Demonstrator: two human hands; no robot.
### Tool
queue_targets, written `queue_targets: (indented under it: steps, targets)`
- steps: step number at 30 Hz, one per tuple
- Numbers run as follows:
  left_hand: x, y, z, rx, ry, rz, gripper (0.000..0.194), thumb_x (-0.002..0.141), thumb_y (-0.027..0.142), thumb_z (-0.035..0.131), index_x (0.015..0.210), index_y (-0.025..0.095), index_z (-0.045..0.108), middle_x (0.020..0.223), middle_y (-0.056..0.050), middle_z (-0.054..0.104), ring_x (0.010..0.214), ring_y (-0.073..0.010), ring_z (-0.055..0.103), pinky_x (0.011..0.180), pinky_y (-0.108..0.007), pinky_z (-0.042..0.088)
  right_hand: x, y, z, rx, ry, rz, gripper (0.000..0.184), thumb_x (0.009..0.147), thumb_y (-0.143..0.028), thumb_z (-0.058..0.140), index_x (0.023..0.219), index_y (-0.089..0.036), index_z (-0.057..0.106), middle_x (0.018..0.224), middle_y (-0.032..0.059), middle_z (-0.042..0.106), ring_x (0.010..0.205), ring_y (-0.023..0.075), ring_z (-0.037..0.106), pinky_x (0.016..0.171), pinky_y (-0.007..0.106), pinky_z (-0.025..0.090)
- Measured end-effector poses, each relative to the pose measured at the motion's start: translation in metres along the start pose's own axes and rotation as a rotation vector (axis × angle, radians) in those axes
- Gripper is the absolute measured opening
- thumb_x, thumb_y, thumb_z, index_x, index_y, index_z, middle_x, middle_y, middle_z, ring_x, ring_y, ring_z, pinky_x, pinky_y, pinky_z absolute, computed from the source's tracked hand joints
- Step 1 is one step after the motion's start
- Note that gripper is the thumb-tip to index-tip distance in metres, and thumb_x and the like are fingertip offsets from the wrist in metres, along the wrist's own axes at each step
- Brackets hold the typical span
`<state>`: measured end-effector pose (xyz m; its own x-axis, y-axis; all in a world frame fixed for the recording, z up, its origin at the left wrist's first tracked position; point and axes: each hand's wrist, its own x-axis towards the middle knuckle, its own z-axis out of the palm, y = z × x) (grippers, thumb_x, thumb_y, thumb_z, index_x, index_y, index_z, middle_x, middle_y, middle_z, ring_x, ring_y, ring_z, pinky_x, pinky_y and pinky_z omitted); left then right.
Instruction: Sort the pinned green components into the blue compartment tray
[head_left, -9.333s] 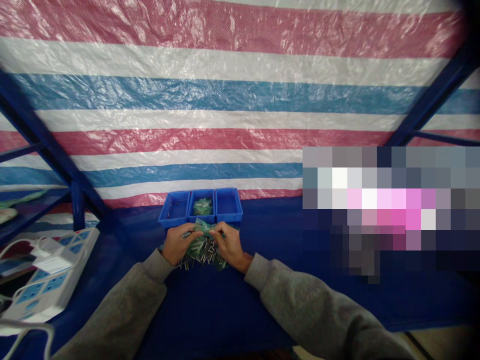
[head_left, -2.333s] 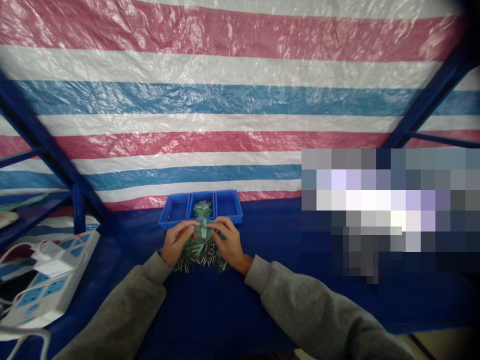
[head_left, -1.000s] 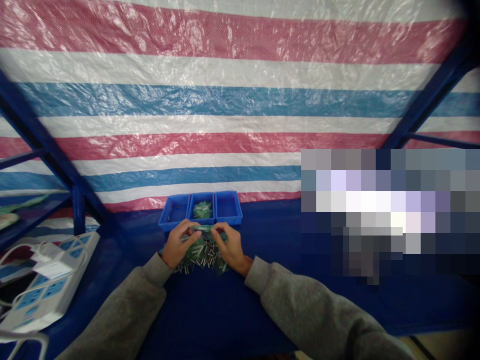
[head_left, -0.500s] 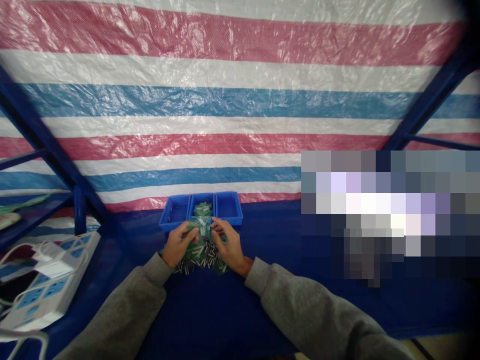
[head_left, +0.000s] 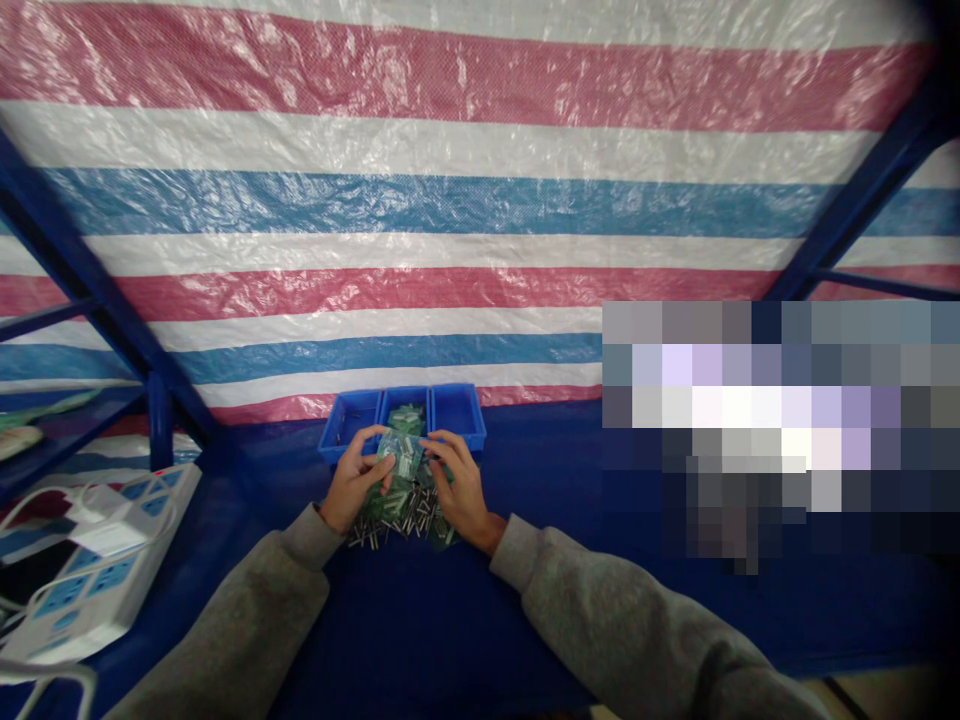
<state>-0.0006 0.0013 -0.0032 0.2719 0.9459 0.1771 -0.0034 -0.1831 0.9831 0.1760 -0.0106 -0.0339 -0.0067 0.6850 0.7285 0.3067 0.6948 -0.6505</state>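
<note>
A small clear-green plastic bag (head_left: pixel 402 455) is held up over the pile, with pale, shiny pieces showing inside it. My left hand (head_left: pixel 355 482) pinches its left side between thumb and fingers. At the bag's right edge is my right hand (head_left: pixel 457 487), thumb and fingers apart, the fingertips at or very near the plastic. Below both hands lies a heap of short metal pins (head_left: pixel 412 515), mixed with more green bags (head_left: pixel 386 503). Behind, the middle blue bin (head_left: pixel 406 392) contains several green bags.
The left blue bin (head_left: pixel 352 402) has a few small bits in it; the right blue bin (head_left: pixel 456 408) adjoins the middle one. A white power strip (head_left: pixel 112 590) with cables lies at left on the blue table (head_left: pixel 420 630). Striped sheeting (head_left: pixel 450 200) hangs behind; a pixelated patch covers the right.
The bag, folded between both hands a second ago, now lies spread flat in my left hand. My right fingers have loosened and parted at its edge.
</note>
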Motion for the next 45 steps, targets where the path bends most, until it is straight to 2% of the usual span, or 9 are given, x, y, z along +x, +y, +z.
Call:
queue_targets:
  steps: [4,7,12,14,17,21,28,33,45]
  targets:
    - [-0.001,0.001,0.003,-0.047,-0.099,-0.044,0.055,0.079,0.035,0.06,0.125,0.021,0.035,0.047,0.008,0.049,0.038,-0.0075,0.043,0.041,-0.018,0.034,-0.001,0.003,0.001,0.005,0.007,-0.005,0.023,0.086,-0.014,0.048,0.099,-0.023,0.064,0.117,0.0076,0.049,0.094,0.016,0.056,0.089,0.033,0.045]
    - [-0.001,0.0,0.002,-0.018,-0.08,-0.021,0.05,0.081,0.037,0.057,0.124,0.02,0.038,0.048,0.008,0.048,0.04,-0.008,0.044,0.042,-0.018,0.035,-0.001,0.004,0.001,0.014,0.018,-0.003,0.016,0.085,-0.016,0.05,0.091,-0.021,0.064,0.112,0.0073,0.052,0.093,0.0159,0.056,0.086,0.031,0.046]
    - [0.0,0.002,-0.005,0.273,0.097,0.242,0.027,0.086,0.036,0.049,0.105,0.018,0.058,0.084,-0.004,0.057,0.068,-0.0131,0.054,0.057,-0.023,0.044,0.0,0.001,0.001,0.042,-0.003,0.022,0.011,0.087,-0.022,0.05,0.088,-0.02,0.061,0.085,0.0038,0.061,0.081,0.0153,0.058,0.076,0.028,0.046]
    - [-0.001,0.004,-0.006,0.388,0.091,0.332,0.028,0.087,0.035,0.048,0.102,0.017,0.061,0.103,-0.009,0.055,0.084,-0.0172,0.055,0.067,-0.027,0.046,0.0,0.0,0.002,0.042,-0.009,0.037,0.012,0.088,-0.022,0.05,0.086,-0.019,0.061,0.08,0.003,0.061,0.074,0.0142,0.057,0.07,0.026,0.045]
    - [-0.002,0.004,-0.007,0.477,0.003,0.386,0.027,0.087,0.034,0.048,0.1,0.016,0.063,0.104,-0.01,0.058,0.094,-0.0205,0.055,0.078,-0.031,0.046,0.0,-0.001,0.002,0.043,-0.019,0.041,0.013,0.088,-0.023,0.05,0.085,-0.019,0.062,0.079,0.0031,0.061,0.072,0.0138,0.056,0.068,0.025,0.045]
    - [-0.002,0.001,-0.005,0.587,-0.026,0.33,0.022,0.081,0.033,0.058,0.091,0.015,0.065,0.09,-0.007,0.065,0.083,-0.0187,0.059,0.078,-0.03,0.047,0.0,-0.003,0.001,0.048,-0.037,0.047,0.015,0.089,-0.024,0.049,0.088,-0.019,0.063,0.081,0.0037,0.061,0.074,0.014,0.056,0.069,0.025,0.045]
    - [-0.001,-0.007,-0.006,0.619,0.101,0.302,0.019,0.079,0.033,0.06,0.083,0.015,0.066,0.078,-0.003,0.067,0.072,-0.0157,0.061,0.07,-0.026,0.049,-0.001,0.001,0.002,-0.019,-0.1,0.065,0.02,0.086,-0.029,0.053,0.102,-0.018,0.059,0.081,0.003,0.059,0.07,0.0133,0.054,0.067,0.024,0.044]
    - [-0.002,-0.008,-0.007,0.504,0.164,0.284,0.02,0.081,0.032,0.058,0.087,0.015,0.063,0.083,-0.004,0.066,0.077,-0.0163,0.062,0.072,-0.026,0.05,-0.002,0.006,0.006,-0.111,-0.186,0.068,0.015,0.085,-0.031,0.054,0.081,-0.018,0.06,0.069,0.0002,0.056,0.064,0.0127,0.051,0.062,0.024,0.04]
    - [-0.003,-0.005,0.0,0.216,0.038,0.135,0.048,0.072,0.029,0.068,0.114,0.017,0.046,0.078,-0.001,0.065,0.076,-0.0172,0.065,0.073,-0.03,0.052,-0.003,0.003,0.003,-0.068,-0.166,0.078,0.022,0.089,-0.031,0.046,0.077,-0.018,0.058,0.069,-0.0001,0.054,0.063,0.0118,0.05,0.062,0.022,0.039]
